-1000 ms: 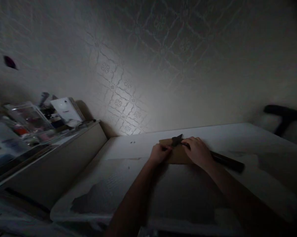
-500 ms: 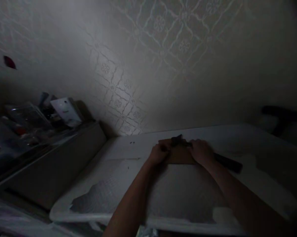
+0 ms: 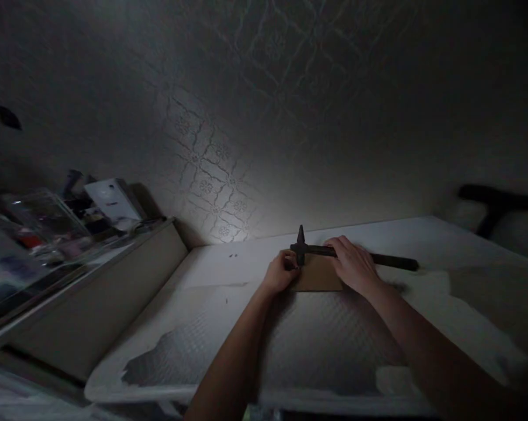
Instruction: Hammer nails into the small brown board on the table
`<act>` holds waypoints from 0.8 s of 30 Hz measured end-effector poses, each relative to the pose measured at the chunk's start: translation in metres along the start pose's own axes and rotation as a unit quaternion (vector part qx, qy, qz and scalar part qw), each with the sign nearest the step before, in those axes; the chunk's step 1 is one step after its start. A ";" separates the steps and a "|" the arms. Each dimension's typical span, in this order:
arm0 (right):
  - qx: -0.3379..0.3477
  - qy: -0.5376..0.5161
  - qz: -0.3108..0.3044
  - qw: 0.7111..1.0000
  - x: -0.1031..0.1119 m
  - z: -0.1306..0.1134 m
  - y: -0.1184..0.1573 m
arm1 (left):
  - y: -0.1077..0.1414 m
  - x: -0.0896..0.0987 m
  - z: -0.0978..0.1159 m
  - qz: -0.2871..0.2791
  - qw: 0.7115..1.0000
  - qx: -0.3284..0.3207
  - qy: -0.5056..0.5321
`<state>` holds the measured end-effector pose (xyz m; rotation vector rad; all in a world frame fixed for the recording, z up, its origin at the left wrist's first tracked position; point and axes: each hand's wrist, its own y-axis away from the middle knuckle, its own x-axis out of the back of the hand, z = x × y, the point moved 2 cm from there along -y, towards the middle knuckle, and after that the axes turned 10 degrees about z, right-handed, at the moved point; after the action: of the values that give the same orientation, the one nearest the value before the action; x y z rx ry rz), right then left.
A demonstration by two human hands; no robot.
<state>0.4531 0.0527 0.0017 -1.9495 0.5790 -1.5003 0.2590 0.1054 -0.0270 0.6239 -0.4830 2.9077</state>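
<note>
My right hand (image 3: 354,263) grips the dark handle of a hammer (image 3: 390,261) close behind its head. The hammer's head stands upright over a small brown board (image 3: 317,276). That board lies flat on the white table (image 3: 228,275). My left hand (image 3: 282,272) rests at the board's left edge, fingers pinched together just below the hammer's head. What it pinches is too small and dark to make out.
A patterned wall (image 3: 228,175) rises right behind the table. To the left stands a lower shelf (image 3: 92,275) crowded with a clear box, a white box (image 3: 112,199) and small items. A dark chair back (image 3: 496,204) shows at the right. The table's white top is worn off in patches.
The hammer has swung up from lying across the board: its head now stands upright above the board's left part. My hands stay at the board. The scene has grown darker.
</note>
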 end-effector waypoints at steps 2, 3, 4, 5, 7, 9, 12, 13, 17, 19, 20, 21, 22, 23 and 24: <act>0.008 -0.009 0.003 1.000 0.001 -0.002 0.000 | 0.000 0.000 0.000 0.011 1.000 -0.002 -0.014; 0.005 -0.010 0.005 1.000 0.001 -0.003 0.000 | 0.000 0.000 0.000 0.015 1.000 -0.003 -0.021; 0.000 -0.008 0.005 1.000 0.002 -0.003 0.000 | 0.000 0.000 0.000 0.017 0.999 -0.003 -0.028; -0.006 -0.003 0.005 1.000 0.002 -0.003 0.000 | 0.000 -0.001 0.000 0.019 0.999 -0.002 -0.035; -0.009 0.007 -0.001 1.000 0.002 -0.003 -0.001 | 0.001 -0.001 0.001 0.018 0.999 -0.001 -0.048; 0.003 0.004 -0.005 1.000 0.002 -0.004 -0.001 | 0.002 -0.001 0.002 0.023 0.998 -0.005 -0.060; 0.022 -0.010 0.007 1.000 0.004 -0.005 -0.001 | 0.002 -0.001 0.004 0.026 0.998 -0.009 -0.065; 0.022 -0.012 0.013 1.000 0.004 -0.005 -0.001 | 0.003 0.000 0.005 0.027 0.997 -0.008 -0.066; 0.020 -0.012 0.018 1.000 0.005 -0.004 -0.001 | 0.003 0.000 0.005 0.025 0.997 -0.006 -0.072; 0.027 -0.012 0.013 0.999 0.005 -0.005 0.000 | 0.002 0.000 0.005 0.023 0.997 -0.008 -0.069; 0.030 -0.013 0.013 0.999 0.005 -0.005 0.000 | 0.002 0.000 0.004 0.025 0.997 -0.008 -0.067; 0.029 -0.015 0.015 0.999 0.005 -0.006 -0.001 | 0.002 0.000 0.004 0.027 0.997 -0.006 -0.067; 0.025 -0.017 0.018 0.999 0.006 -0.006 -0.001 | 0.002 0.000 0.003 0.029 0.997 -0.006 -0.069; 0.018 -0.018 0.023 0.999 0.007 -0.006 -0.001 | 0.002 0.000 0.003 0.028 0.997 -0.006 -0.072; 0.012 -0.017 0.025 0.999 0.007 -0.006 -0.001 | 0.002 0.000 0.003 0.026 0.997 -0.007 -0.073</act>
<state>0.4493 0.0476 0.0088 -1.9247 0.5891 -1.4350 0.2600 0.1026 -0.0253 0.8386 -0.5438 2.9180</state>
